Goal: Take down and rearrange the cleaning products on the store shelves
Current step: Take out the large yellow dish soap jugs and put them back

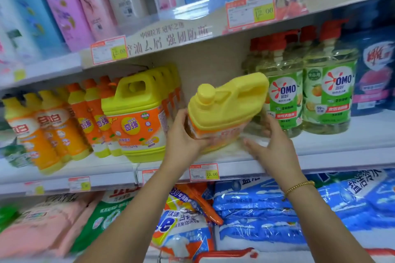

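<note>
A yellow detergent jug (226,100) with an orange label leans tilted toward me in a gap on the middle shelf (320,145). My left hand (183,136) grips its lower left side. My right hand (271,143) is beside its right side with fingers spread and relaxed; whether it touches the jug I cannot tell. A matching yellow jug (136,113) stands upright to the left, with more of the same behind it.
Slim orange-and-yellow bottles (53,126) fill the shelf's left end. Clear OMO pump bottles (307,91) stand right of the gap, then dark blue packs (374,74). Shampoo bottles (70,2) line the shelf above. Detergent bags (256,209) lie below.
</note>
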A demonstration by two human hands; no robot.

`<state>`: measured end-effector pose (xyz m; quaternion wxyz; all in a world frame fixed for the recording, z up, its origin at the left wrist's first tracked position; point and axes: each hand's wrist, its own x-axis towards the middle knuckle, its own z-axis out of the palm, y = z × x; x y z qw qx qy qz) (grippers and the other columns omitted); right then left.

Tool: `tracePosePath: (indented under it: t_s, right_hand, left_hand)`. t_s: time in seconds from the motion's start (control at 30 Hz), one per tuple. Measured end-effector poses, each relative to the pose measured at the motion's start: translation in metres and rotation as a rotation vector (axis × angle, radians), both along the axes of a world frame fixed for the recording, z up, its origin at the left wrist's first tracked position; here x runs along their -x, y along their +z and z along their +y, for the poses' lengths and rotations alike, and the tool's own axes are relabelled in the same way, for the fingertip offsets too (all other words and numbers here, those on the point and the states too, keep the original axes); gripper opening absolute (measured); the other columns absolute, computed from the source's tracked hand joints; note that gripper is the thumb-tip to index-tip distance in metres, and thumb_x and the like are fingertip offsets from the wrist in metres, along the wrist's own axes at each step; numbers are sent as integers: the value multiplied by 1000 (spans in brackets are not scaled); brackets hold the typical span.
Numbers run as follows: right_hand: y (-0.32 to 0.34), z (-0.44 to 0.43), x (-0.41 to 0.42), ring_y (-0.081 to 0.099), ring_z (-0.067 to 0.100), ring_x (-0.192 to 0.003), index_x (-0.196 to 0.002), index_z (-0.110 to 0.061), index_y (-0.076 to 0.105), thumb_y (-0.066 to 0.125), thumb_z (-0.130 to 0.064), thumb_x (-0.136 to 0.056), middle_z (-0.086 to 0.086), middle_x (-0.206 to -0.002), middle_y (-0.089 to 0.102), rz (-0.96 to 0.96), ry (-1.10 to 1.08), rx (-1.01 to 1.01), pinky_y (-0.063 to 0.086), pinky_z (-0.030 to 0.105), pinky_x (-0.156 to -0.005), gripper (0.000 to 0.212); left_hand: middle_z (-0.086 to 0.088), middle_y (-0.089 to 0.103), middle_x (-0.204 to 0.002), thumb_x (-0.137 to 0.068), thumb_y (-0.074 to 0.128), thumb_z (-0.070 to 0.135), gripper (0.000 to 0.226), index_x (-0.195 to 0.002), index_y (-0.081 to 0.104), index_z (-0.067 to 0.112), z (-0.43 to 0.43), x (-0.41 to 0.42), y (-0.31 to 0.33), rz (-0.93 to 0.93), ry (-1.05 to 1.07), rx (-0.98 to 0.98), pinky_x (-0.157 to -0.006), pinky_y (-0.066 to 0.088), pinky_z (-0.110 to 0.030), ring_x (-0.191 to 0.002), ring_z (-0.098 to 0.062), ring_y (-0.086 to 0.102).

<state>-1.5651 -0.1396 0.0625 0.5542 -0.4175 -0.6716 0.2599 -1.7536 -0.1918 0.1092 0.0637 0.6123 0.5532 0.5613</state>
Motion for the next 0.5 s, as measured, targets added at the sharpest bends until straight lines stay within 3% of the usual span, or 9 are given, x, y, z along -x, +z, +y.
tracePosePath:
  t_s: [0.1,0.17,0.27,0.37,0.5]
  right_hand:
    - [7,-15,3,52,17,-113,-123,-18,48,79,-18,-73,-6,-114,55,121,109,52,38,25,-87,60]
    - [11,-26,3,53,19,-113,-119,-18,52,81,-18,-72,-1,-117,58,163,213,58,43,31,-92,55]
    - [23,-43,2,57,9,-108,-102,-31,57,82,-27,-68,-6,-112,63,123,335,-34,47,33,-96,42]
    - [37,-60,8,54,-1,-111,-117,-34,53,75,-47,-68,-12,-119,60,19,384,-103,47,28,-97,55]
    - [42,-89,34,48,-4,-119,-137,-42,39,68,-52,-75,-14,-134,50,-15,381,-249,46,23,-97,69]
  left_hand:
    - [20,60,-106,-54,83,23,68,-111,50,40,-36,-11,-1,141,-9,-111,-79,43,-11,-96,6,56]
    - [21,57,-111,-58,81,23,68,-114,48,42,-57,-10,3,215,18,-171,-82,41,-11,-101,6,54]
    - [18,59,-115,-62,83,16,70,-118,50,42,-88,-2,11,221,41,-190,-87,46,-19,-107,0,56]
    - [16,68,-105,-59,90,11,68,-113,57,35,-118,3,11,-7,91,-114,-80,54,-24,-100,-4,64]
    - [15,73,-93,-64,84,11,48,-105,63,24,-155,-1,8,-481,124,-94,-69,57,-25,-85,-4,70]
